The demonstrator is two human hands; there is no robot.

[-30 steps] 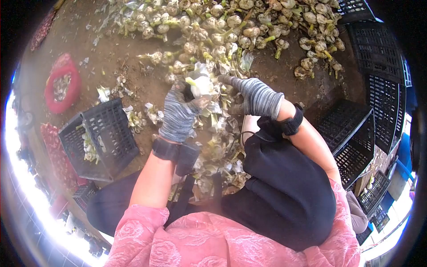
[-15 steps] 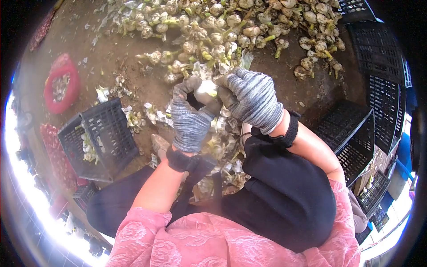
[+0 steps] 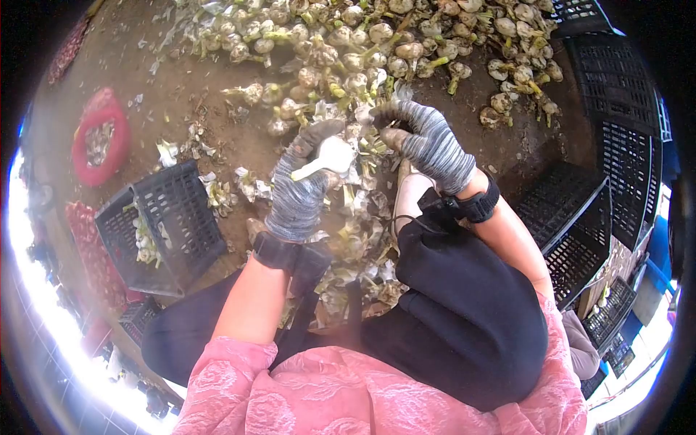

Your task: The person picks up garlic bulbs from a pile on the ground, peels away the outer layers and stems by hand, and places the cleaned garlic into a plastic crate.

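Observation:
My left hand [image 3: 296,190], in a grey striped glove with dark fingertips, is closed around a clean white garlic bulb [image 3: 335,155]. The bulb's short stem points down to the left across the palm. To its right, apart from the bulb, is my right hand [image 3: 435,145] in a matching glove. Its fingers are curled, with a gap between thumb and forefinger, and I make out nothing held there. Just beyond both hands lies a heap of unpeeled garlic bulbs [image 3: 380,54] with dirty skins and cut stems. Loose garlic skins [image 3: 355,239] cover the ground below the hands.
A black plastic crate [image 3: 181,225] with some garlic in it stands at the left. A pink-red ring-shaped item [image 3: 119,148] and red mesh sacks [image 3: 90,246] lie farther left. More black crates [image 3: 573,210] line the right side. My bent legs [image 3: 464,326] are below.
My right hand has moved off the bulb to the right, and its fingers have parted. In my left hand the bulb now shows more fully, with its stem pointing lower left.

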